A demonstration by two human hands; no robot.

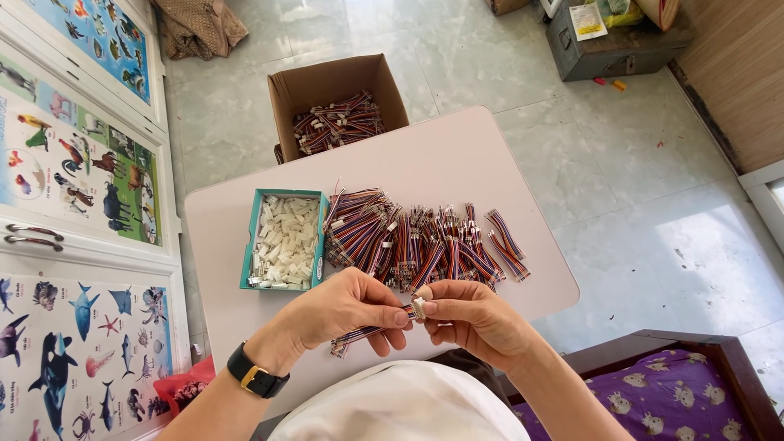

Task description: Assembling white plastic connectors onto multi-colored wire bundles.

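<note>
**wirefan:** From the head camera: your left hand (347, 306) is pinched shut on a short cable (363, 333) of coloured wires, which trails down and left under your palm. Your right hand (474, 320) is closed on a small white plug (418, 308) right at the cable's tip. Both sit just above the near edge of the table (457, 155).

**benchrat:** How do you reckon it handles?

**wirefan:** I'd say feather-light and floppy. The wires will bend wherever you let them, so take hold close to the end like you're doing, not mid-length. The plug looks like hard plastic, smooth and tiny, so it's probably easy to fumble. Grip its flat sides with your fingertips.

**benchrat:** Room to move?

**wirefan:** Tight in front. The pile of cables (416, 237) lies just beyond your knuckles, and the teal tray (248, 245) of white plugs sits to the left, touching the pile. The cardboard box (327, 82) with more cables stands on the floor past the far edge. The right corner of the table is bare, then it drops to tile floor. The near edge is under your wrists, so anything dropped likely lands in your lap.
</note>
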